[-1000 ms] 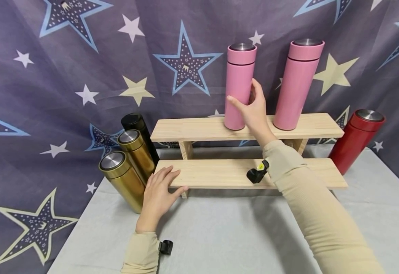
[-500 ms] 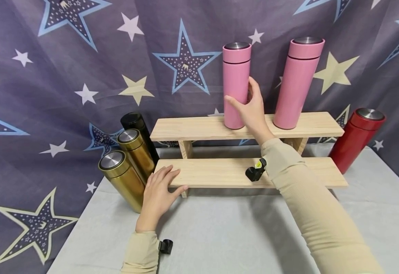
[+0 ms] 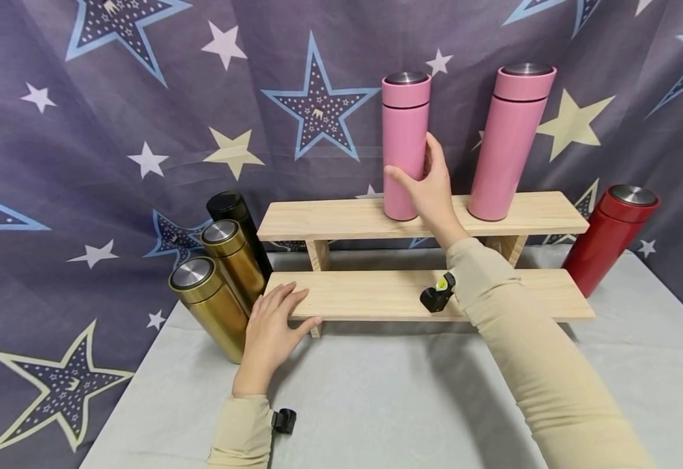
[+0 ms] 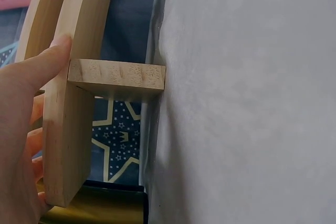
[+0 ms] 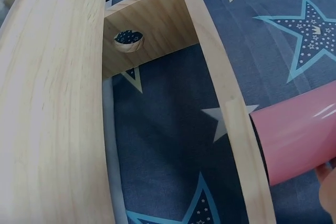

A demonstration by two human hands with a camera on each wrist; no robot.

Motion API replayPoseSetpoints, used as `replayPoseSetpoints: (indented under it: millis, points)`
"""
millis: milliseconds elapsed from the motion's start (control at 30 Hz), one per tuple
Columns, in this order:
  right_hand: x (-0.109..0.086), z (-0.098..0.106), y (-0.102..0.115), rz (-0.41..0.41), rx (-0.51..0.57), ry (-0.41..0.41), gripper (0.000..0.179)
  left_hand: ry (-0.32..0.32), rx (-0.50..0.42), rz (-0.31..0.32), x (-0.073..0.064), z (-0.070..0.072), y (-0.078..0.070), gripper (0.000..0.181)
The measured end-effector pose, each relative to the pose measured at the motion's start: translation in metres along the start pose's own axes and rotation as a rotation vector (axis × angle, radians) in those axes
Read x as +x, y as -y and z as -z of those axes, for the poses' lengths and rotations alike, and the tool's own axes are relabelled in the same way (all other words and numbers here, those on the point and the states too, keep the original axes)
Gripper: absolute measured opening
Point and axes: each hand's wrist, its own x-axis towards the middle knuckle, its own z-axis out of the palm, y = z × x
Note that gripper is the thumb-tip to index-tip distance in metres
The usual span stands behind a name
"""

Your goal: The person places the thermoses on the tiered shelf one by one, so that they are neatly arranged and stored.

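Note:
In the head view my right hand [image 3: 434, 189] holds a pink thermos flask [image 3: 406, 124] round its lower body, thumb on the near side. The flask stands upright on the upper board of a two-tier wooden shelf [image 3: 330, 218]. Its lower end also shows in the right wrist view, pink flask [image 5: 299, 135] against the board. My left hand [image 3: 274, 329] rests on the left end of the lower board [image 3: 365, 293], fingers spread on top. The left wrist view shows its thumb [image 4: 50, 64] against the board's front edge. A second pink flask [image 3: 508, 150] stands to the right.
Two gold flasks [image 3: 215, 312] and a black flask [image 3: 238, 215] stand left of the shelf, close to my left hand. A red flask [image 3: 608, 241] is at the right end. A star-patterned curtain [image 3: 318, 19] hangs behind the grey-covered table [image 3: 377, 404].
The pink flask in my right hand has shifted slightly left at its top and straightened up between the first frame and the second. My left hand has stayed put.

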Motion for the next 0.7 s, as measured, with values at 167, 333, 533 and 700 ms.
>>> replayPoseSetpoints:
  millis: [167,333,533,700]
  points:
    - [0.003,0.003,-0.012,0.010,-0.048,0.024,0.087,-0.001,-0.006,0.003,0.000,0.000,0.000,0.064]
    - [-0.007,0.013,-0.015,-0.066,-0.094,0.035,0.091,0.005,-0.005,0.007,0.000,-0.001,0.000,0.065]
    - [-0.021,0.028,-0.014,-0.099,-0.059,0.051,0.088,0.004,-0.001,0.009,0.000,0.000,0.000,0.065]
    - [-0.032,0.038,-0.010,-0.064,-0.026,0.039,0.079,0.005,0.000,0.009,0.000,0.001,-0.001,0.064]
